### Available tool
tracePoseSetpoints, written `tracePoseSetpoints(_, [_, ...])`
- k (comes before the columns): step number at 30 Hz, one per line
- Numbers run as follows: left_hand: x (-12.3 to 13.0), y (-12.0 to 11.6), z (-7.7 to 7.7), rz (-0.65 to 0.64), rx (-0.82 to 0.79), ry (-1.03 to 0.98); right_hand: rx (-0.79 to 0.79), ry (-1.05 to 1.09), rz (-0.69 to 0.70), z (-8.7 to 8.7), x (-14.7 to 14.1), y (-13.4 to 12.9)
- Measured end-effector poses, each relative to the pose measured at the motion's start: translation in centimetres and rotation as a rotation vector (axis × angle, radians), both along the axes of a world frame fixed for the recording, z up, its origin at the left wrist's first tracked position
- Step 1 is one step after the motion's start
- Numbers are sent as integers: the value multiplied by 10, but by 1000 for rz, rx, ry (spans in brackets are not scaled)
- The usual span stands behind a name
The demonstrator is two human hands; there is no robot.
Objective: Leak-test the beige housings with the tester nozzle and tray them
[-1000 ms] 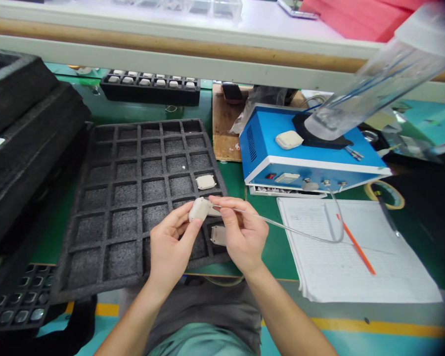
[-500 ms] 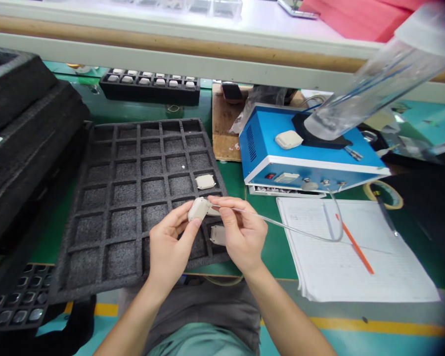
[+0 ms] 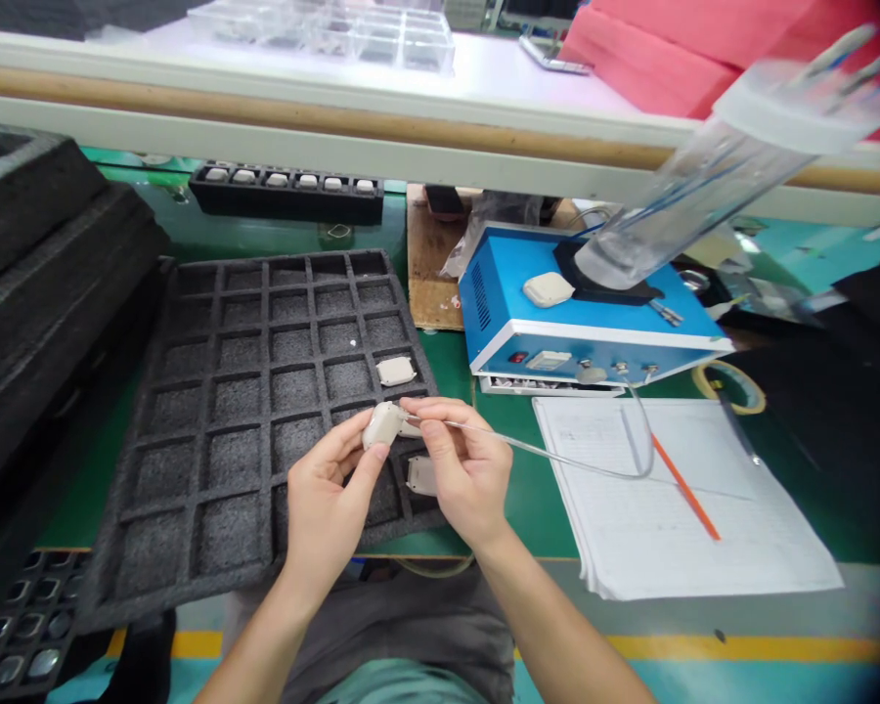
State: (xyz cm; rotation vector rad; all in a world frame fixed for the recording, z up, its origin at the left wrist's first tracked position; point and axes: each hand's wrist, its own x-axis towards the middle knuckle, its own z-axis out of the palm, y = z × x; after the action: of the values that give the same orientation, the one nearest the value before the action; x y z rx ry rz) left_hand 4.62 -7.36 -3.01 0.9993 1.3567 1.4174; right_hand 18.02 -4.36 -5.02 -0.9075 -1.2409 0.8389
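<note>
My left hand [image 3: 330, 489] is closed on a small cream-coloured case [image 3: 382, 426], tilted above the black foam tray [image 3: 198, 569]. My right hand [image 3: 465, 469] pinches the end of a thin clear tube [image 3: 557, 458] against the right edge of that case; the exact tip is too small to make out. The tube loops back to the front of a blue box [image 3: 594, 337]. In the tray's right column lie a cream case [image 3: 397, 371] and another pale case [image 3: 421, 475], with one more partly hidden behind my fingers.
On the blue box rest a cream case [image 3: 549, 289] and a clear cylinder [image 3: 675, 196]. Papers [image 3: 601, 528] with an orange strip [image 3: 685, 487] lie at right, near a tape roll [image 3: 748, 387]. Black foam trays [image 3: 51, 293] are stacked at left. A shelf edge [image 3: 337, 127] crosses the back.
The view has shifted slightly, showing more of the shelf above. Both hands keep their hold on the cream case and the tube, with little change between them.
</note>
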Motion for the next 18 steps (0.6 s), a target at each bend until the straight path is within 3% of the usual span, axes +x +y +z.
tracePoseSetpoints(18, [-2, 6, 0, 51, 31, 83, 0, 94, 55, 1, -4, 6])
